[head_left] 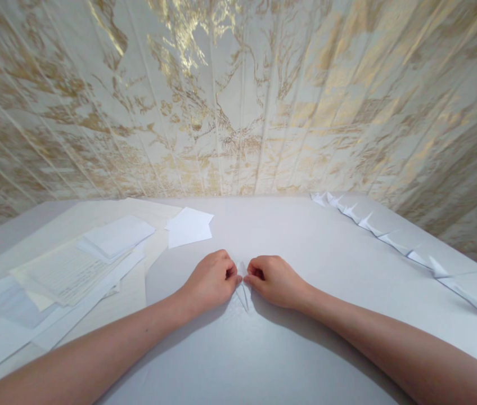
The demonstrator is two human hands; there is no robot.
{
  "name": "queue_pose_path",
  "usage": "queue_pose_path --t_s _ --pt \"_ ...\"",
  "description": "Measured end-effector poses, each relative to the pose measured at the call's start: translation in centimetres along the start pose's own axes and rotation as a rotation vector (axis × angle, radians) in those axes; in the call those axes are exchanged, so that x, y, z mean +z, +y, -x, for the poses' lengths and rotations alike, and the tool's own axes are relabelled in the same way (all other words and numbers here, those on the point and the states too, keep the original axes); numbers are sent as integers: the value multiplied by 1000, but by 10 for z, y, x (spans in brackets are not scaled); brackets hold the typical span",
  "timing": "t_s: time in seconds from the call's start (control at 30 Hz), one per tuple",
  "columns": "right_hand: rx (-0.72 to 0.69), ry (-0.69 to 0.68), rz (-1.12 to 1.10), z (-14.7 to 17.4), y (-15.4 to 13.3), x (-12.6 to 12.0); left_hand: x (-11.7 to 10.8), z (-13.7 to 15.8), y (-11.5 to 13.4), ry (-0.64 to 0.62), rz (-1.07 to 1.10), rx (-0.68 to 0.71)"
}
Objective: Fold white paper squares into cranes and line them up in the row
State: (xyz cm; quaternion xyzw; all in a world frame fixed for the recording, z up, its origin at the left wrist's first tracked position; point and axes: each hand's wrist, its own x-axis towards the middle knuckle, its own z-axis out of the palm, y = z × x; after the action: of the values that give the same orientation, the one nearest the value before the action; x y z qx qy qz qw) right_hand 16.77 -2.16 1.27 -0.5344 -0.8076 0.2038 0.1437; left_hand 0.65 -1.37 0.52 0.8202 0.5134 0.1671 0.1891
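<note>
Between my two hands is a small folded piece of white paper (242, 297), with a narrow pointed end toward me. My left hand (215, 278) pinches its left side between thumb and fingers. On the other side, my right hand (275, 280) pinches it in the same way, the fingertips of both hands almost meeting. The upper part of the paper shows between the fingers; the rest of it is partly covered by them. Both hands are low over the white table (196, 360).
A row of folded white paper cranes (365, 222) runs along the table's right edge. To the left lie overlapping printed sheets (73, 270) and a stack of white paper (116, 236). White paper pieces (190, 226) lie beyond my left hand. A gold-patterned wall covering (238, 112) rises behind.
</note>
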Motion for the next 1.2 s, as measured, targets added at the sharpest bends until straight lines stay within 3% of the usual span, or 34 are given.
queue_pose_path --t_s 0.37,0.77,1.2 --pt "8 -13 92 2 -5 -1 2 3 2 2 -66 16" --pt "29 -16 39 0 -2 -1 2 -1 -3 50 1 -45" --pt "15 -5 71 1 -3 -1 1 4 -1 27 -26 7"
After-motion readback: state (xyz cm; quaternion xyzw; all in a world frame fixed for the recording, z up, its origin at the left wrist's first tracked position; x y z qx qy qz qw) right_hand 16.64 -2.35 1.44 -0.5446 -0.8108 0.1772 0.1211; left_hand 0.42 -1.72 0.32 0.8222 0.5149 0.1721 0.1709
